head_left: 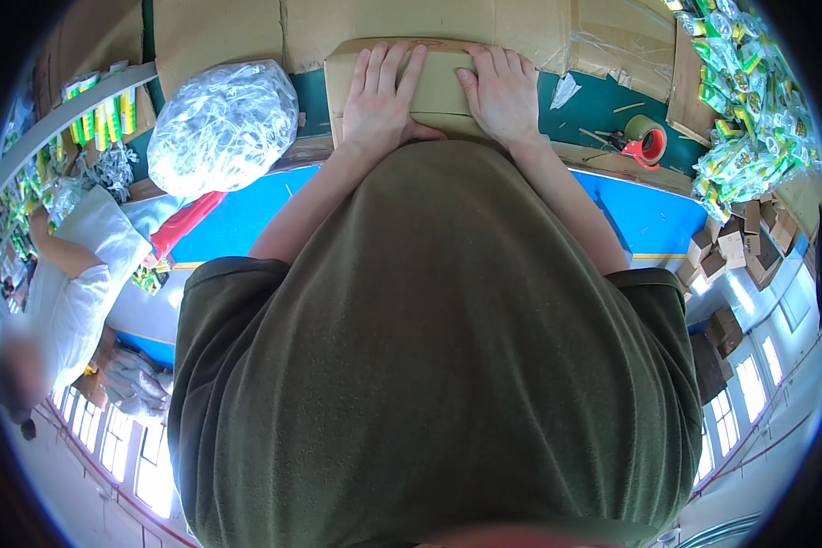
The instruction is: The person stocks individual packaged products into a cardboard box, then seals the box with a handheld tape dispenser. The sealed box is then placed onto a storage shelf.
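Observation:
A closed cardboard box (445, 89) lies on the work table in front of my torso. My left hand (384, 99) rests on its left part, fingers stretched toward the far edge and thumb pointing inward. On the right part lies my right hand (502, 99), its fingers extended over the far edge and its thumb apart. Neither hand grips anything; both press or rest flat on the cardboard. My torso hides the near side of the box.
Left of the box sits a clear plastic bag (224, 128) of shiny packets. To the right are a red tape dispenser (644, 144) and piled green-and-yellow packages (749, 110). Flattened cardboard (429, 18) lies beyond. A person in white (87, 265) works at far left.

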